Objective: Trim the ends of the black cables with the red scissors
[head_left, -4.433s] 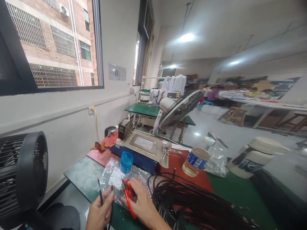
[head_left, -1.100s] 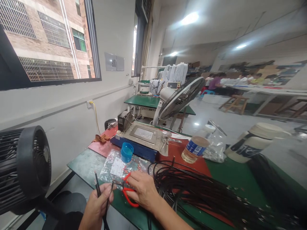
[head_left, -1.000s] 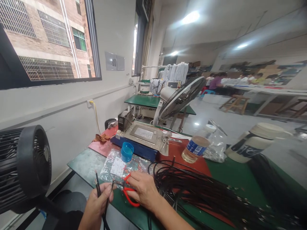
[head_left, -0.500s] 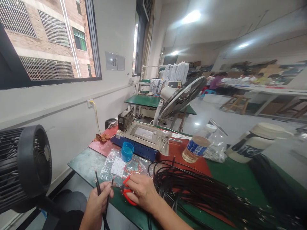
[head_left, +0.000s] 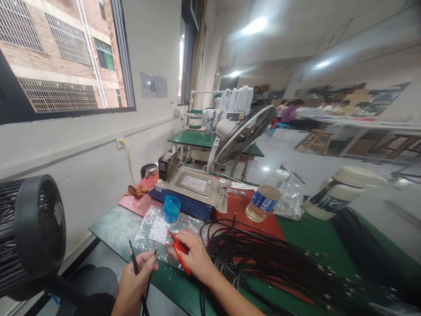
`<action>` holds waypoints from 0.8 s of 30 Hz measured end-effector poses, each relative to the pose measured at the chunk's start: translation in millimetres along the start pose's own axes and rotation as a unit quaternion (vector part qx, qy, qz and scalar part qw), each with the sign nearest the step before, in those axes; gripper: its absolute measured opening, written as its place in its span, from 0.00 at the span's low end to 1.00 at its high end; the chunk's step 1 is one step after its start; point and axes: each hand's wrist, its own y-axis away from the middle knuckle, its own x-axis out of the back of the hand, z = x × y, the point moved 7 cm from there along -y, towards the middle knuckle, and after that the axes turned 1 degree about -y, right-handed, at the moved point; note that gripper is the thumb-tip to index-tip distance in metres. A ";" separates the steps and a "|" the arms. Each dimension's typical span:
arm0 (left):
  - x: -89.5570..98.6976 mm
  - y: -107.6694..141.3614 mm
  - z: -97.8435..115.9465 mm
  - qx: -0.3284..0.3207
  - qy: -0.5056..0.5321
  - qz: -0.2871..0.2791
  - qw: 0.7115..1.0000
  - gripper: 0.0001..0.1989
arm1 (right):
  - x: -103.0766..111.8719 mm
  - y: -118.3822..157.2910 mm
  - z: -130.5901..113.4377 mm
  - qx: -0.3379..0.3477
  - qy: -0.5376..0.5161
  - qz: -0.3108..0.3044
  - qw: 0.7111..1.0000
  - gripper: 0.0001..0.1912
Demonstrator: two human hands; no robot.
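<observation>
Landmark: blue-based machine point(head_left: 184, 204), on the counter point(head_left: 113, 224).

Black cables point(head_left: 134, 262), in front of the machine and to its left; gripped between thumb and fingers of the left hand point(head_left: 138, 278), stripped wire showing at one tip.
Red-handled cutters point(head_left: 180, 252), directly in front of the machine; gripped in the right hand point(head_left: 196, 261), tips apart from the cables.
Clear plastic sheet point(head_left: 142, 235), before the machine, bearing white paper point(head_left: 158, 229) and small red bits.
Blue cup point(head_left: 171, 212), just before the machine's front.
Bundle of black cables point(head_left: 250, 252), loose, before the machine and to its right.
Brown cloth point(head_left: 136, 190), left of the machine.
Labelled bottle point(head_left: 263, 202), right of the machine; then a clear bag point(head_left: 291, 205) and a cream jug point(head_left: 340, 193), further right.
Pedestal fan point(head_left: 245, 134), behind the machine, tilted.
Black fan point(head_left: 39, 228), well left of the machine.
</observation>
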 end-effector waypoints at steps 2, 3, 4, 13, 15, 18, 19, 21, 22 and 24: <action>-2.3 -4.2 -4.4 -0.029 0.023 0.006 0.999 0.18 | -2.3 -0.7 8.1 -0.060 -0.095 -0.020 0.993 0.19; -3.8 -6.0 -6.5 -0.040 0.032 0.006 0.999 0.19 | -3.8 -0.3 11.6 -0.085 -0.140 -0.027 0.986 0.19; -5.8 -7.5 -8.5 -0.046 0.038 0.003 0.998 0.20 | -5.5 0.4 14.7 -0.107 -0.181 -0.032 0.977 0.20; -15.3 -9.2 -14.6 -0.046 0.038 -0.023 0.998 0.18 | -25.1 8.2 32.1 -0.203 -0.340 -0.086 0.914 0.23; -15.5 -8.4 -14.0 -0.045 0.033 -0.024 0.998 0.18 | -27.3 8.9 33.9 -0.217 -0.347 -0.091 0.908 0.22; -16.8 -5.8 -11.2 -0.043 0.018 -0.028 0.999 0.18 | -28.4 9.1 33.1 -0.234 -0.367 -0.094 0.895 0.23; -17.5 -4.5 -9.9 -0.042 0.009 -0.030 0.999 0.18 | -28.2 9.0 32.0 -0.236 -0.376 -0.094 0.891 0.24; -19.2 -1.5 -7.3 -0.039 -0.012 -0.034 0.999 0.18 | -27.8 9.1 29.8 -0.241 -0.388 -0.096 0.884 0.25; -20.1 0.0 -6.3 -0.037 -0.022 -0.036 0.998 0.18 | -27.6 9.2 28.9 -0.244 -0.392 -0.098 0.882 0.25; -21.9 2.6 -5.0 -0.034 -0.035 -0.042 0.998 0.17 | -27.5 9.4 27.2 -0.245 -0.395 -0.105 0.879 0.25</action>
